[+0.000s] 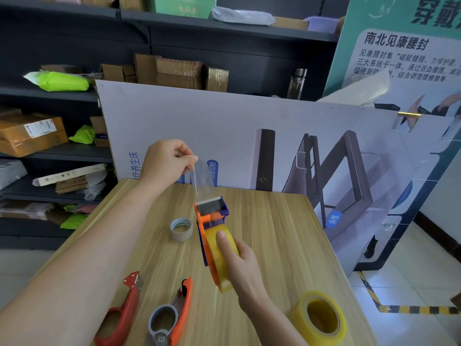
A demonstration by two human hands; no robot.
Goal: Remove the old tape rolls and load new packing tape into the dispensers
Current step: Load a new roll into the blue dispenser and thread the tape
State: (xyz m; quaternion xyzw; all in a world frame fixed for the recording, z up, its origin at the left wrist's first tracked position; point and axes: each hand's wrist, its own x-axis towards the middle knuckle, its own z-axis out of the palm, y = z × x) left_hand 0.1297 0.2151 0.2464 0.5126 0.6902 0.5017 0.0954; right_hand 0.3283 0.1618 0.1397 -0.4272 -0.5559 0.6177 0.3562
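Observation:
An orange and blue tape dispenser [212,216] stands above the wooden table [274,233], loaded with a yellow tape roll [219,265]. My right hand [239,265] grips that roll and the dispenser, thumb lying along the roll. My left hand [167,162] pinches the free end of the clear tape strip [202,181], which stretches up from the dispenser's mouth. A spent cardboard tape core [181,229] lies left of the dispenser. A fresh yellow tape roll [320,317] sits at the near right.
Two more dispensers lie at the near edge: a red one [122,313] and an orange one with a grey hub [172,315]. A printed poster board [249,136] leans behind the table. Dark shelves with cardboard boxes [30,133] stand to the left.

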